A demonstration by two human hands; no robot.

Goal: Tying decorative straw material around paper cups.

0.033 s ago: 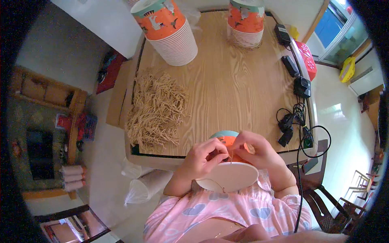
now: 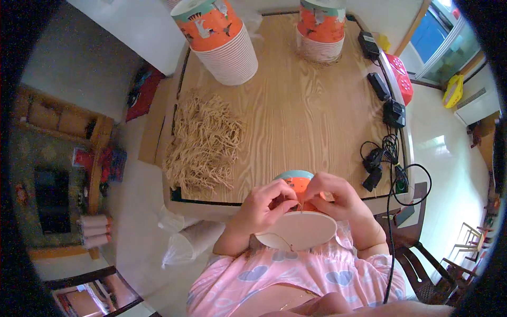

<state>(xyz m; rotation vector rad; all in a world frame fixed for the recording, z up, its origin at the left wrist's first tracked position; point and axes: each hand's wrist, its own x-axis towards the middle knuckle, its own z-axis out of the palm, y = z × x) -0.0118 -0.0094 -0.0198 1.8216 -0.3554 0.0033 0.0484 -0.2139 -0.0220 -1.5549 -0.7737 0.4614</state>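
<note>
An orange paper cup with a teal rim is held at the near edge of the wooden table, its white bottom facing me. My left hand grips the cup's left side, thumb and forefinger pinched at its upper edge. My right hand pinches the same spot from the right, and the fingertips of both hands meet there. A thin tan string runs from the pinch down across the white bottom. Both hands are on the cup and the string.
A loose pile of tan strings lies on the table's left side. Two stacks of orange paper cups stand at the far edge. Black power adapters and cables line the right edge. Plastic bags hang lower left.
</note>
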